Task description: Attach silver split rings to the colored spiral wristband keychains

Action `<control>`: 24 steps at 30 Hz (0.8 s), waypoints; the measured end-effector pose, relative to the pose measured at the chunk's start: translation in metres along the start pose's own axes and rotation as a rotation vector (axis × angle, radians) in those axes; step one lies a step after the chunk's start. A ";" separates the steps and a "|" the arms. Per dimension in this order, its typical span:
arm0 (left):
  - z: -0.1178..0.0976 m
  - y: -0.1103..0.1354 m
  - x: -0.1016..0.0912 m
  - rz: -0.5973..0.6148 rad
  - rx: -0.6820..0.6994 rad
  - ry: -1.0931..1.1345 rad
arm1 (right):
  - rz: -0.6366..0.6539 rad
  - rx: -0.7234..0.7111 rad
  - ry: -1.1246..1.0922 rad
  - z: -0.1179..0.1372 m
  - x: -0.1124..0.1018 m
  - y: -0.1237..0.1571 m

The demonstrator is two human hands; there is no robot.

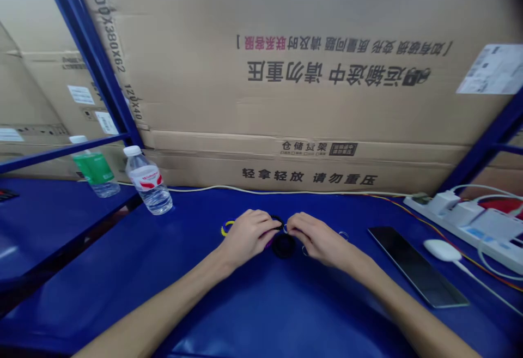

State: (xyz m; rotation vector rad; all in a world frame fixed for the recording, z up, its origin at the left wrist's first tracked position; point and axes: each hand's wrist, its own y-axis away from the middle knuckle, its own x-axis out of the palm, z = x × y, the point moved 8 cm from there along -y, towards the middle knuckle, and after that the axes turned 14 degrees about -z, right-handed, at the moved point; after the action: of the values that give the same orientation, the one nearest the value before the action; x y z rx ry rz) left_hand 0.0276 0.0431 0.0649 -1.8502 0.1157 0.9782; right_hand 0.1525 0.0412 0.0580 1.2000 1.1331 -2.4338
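My left hand pinches a black ring-shaped band between thumb and fingers. Close on its right, my right hand is closed on a small thin silvery ring, which is near or touching the black band. Just below the fingertips a thicker black ring lies on the blue surface. Part of a yellow ring shows left of my left hand, and a bit of something purple peeks out under its fingers. Thin silvery rings lie by my right hand, partly hidden by it.
A water bottle stands on the blue shelf at left, with a green-labelled bottle behind the rail. At right are a phone, a white mouse-shaped device and a power strip. Large cardboard boxes wall the back.
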 end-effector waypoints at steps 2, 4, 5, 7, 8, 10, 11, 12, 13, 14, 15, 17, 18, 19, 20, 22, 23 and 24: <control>-0.002 0.000 0.000 0.000 0.023 0.002 | -0.008 0.023 -0.009 -0.004 0.001 0.000; -0.005 0.000 -0.001 -0.002 0.045 0.005 | -0.021 0.046 -0.015 -0.009 0.000 -0.001; -0.007 0.000 -0.001 -0.003 0.053 0.006 | -0.025 0.052 -0.017 -0.010 0.000 -0.001; -0.009 0.000 -0.002 -0.009 0.062 0.005 | -0.025 0.051 -0.021 -0.011 -0.002 -0.002; -0.009 0.000 -0.002 -0.013 0.063 0.003 | -0.017 0.046 -0.026 -0.011 -0.003 -0.002; -0.008 0.000 -0.003 -0.023 0.058 -0.001 | 0.005 0.032 -0.036 -0.008 -0.003 -0.002; -0.007 0.000 -0.003 -0.028 0.055 -0.003 | 0.017 0.026 -0.042 -0.007 -0.003 -0.001; -0.006 0.001 -0.003 -0.032 0.053 -0.004 | 0.029 0.021 -0.048 -0.006 -0.002 -0.001; -0.006 0.001 -0.003 -0.034 0.051 -0.004 | 0.039 0.019 -0.052 -0.005 -0.002 0.000; -0.005 0.001 -0.002 -0.036 0.051 -0.003 | 0.046 0.019 -0.054 -0.004 -0.001 0.000; -0.005 0.001 -0.002 -0.036 0.050 -0.001 | 0.052 0.021 -0.055 -0.004 0.000 0.000; -0.005 0.002 -0.002 -0.036 0.051 0.006 | 0.055 0.027 -0.053 -0.005 0.001 0.001; -0.005 0.002 -0.002 -0.035 0.051 0.011 | 0.055 0.028 -0.052 -0.005 0.001 0.001; -0.005 0.002 -0.002 -0.035 0.051 0.015 | 0.055 0.028 -0.052 -0.005 0.001 0.001; -0.006 0.002 -0.002 -0.036 0.050 0.020 | 0.055 0.026 -0.054 -0.005 0.001 0.001; -0.005 0.002 -0.002 -0.036 0.049 0.031 | 0.053 0.025 -0.056 -0.004 0.000 0.001; -0.005 0.002 -0.002 -0.035 0.047 0.038 | 0.050 0.026 -0.056 -0.004 0.000 0.001; -0.004 0.002 -0.002 -0.031 0.045 0.047 | 0.046 0.029 -0.055 -0.004 0.000 0.000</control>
State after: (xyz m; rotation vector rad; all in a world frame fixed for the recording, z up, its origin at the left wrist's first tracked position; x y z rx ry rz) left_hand 0.0278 0.0382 0.0657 -1.8292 0.1361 0.9043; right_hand 0.1553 0.0440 0.0562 1.1473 1.0472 -2.4415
